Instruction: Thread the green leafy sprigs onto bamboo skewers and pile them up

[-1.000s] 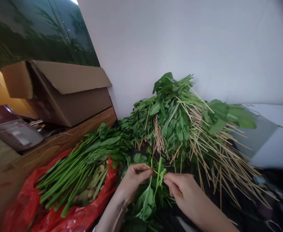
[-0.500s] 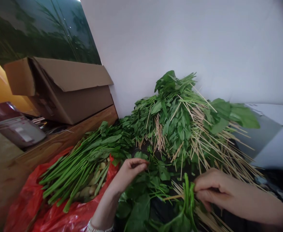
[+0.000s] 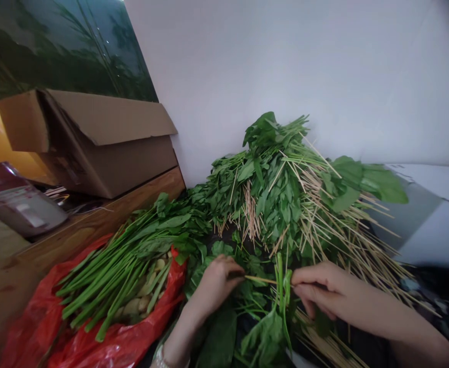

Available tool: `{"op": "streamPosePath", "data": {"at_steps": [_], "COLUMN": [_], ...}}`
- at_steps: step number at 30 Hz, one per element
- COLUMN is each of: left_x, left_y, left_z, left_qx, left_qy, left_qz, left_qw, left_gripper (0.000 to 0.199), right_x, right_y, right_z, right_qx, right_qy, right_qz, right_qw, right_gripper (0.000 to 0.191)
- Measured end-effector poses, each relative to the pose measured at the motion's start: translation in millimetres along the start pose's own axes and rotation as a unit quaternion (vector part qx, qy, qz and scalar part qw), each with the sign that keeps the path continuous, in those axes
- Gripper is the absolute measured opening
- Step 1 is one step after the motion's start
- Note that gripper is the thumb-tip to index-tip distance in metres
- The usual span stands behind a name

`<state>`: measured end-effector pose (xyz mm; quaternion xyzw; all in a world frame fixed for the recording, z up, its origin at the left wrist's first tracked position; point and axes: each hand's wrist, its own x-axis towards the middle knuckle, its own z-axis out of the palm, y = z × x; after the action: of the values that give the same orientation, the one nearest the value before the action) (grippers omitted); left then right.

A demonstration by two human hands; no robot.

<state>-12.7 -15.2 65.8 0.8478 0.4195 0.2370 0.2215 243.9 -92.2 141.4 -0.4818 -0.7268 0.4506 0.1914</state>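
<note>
My left hand [image 3: 217,285] pinches one tip of a thin wooden skewer [image 3: 261,279]. The skewer runs level to a small bunch of leafy greens [image 3: 266,335], whose stems stand up across it and whose leaves hang below. On the far side of the stems, my right hand [image 3: 326,287] has thumb and fingers closed at the skewered greens; its exact hold behind the stems is hidden. More loose greens [image 3: 222,332] lie under my left hand. Below my right hand is a bundle of bare wooden skewers [image 3: 326,342].
A heap of skewered greens [image 3: 282,199] leans by the white wall. To the left, a red plastic bag [image 3: 105,352] holds pale pieces under long-stemmed greens [image 3: 120,271]. A cardboard box [image 3: 132,166] and a clear container [image 3: 32,209] sit on a wooden ledge [image 3: 94,220].
My left hand has moved right and now grips the skewer's tip. My right hand has shifted slightly left and up with the skewered greens.
</note>
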Motion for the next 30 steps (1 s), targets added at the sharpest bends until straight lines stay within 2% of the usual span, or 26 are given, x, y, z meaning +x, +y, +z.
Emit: {"op": "streamPosePath", "data": {"at_steps": [3,5,8,11,13,16,25,30], "left_x": [6,8,6,3,1,0,0,-1], "left_y": [2,6,14,22,24,24,30,30], "left_z": [-17.7,-23.8,-23.7,-18.1,-14.6,-12.1,-13.2,-13.2], "left_qx": [-0.071,-0.140,-0.286,-0.434,-0.496,-0.533,-0.552,-0.540], "left_qy": [0.098,0.132,0.126,0.109,0.117,0.136,0.138,0.139], "left_qz": [-0.043,-0.067,-0.109,-0.153,-0.173,-0.192,-0.196,-0.192], "left_qw": [0.992,0.979,0.944,0.881,0.843,0.813,0.799,0.808], "left_gripper": [0.013,0.014,0.018,0.028,0.030,0.030,0.029,0.030], "right_x": [4,7,10,13,15,17,19,20], "right_y": [-2,-1,-1,-1,0,2,2,3], "right_z": [3,5,9,14,18,21,24,24], "right_qx": [0.017,0.014,-0.010,-0.031,-0.038,-0.053,-0.072,-0.072], "right_qy": [0.031,0.063,0.094,0.109,0.116,0.125,0.131,0.129], "right_qz": [0.018,0.006,-0.017,-0.026,-0.025,-0.029,-0.034,-0.038], "right_qw": [0.999,0.998,0.995,0.993,0.992,0.990,0.988,0.988], "right_gripper": [0.025,0.028,0.032,0.033,0.032,0.032,0.033,0.033]}}
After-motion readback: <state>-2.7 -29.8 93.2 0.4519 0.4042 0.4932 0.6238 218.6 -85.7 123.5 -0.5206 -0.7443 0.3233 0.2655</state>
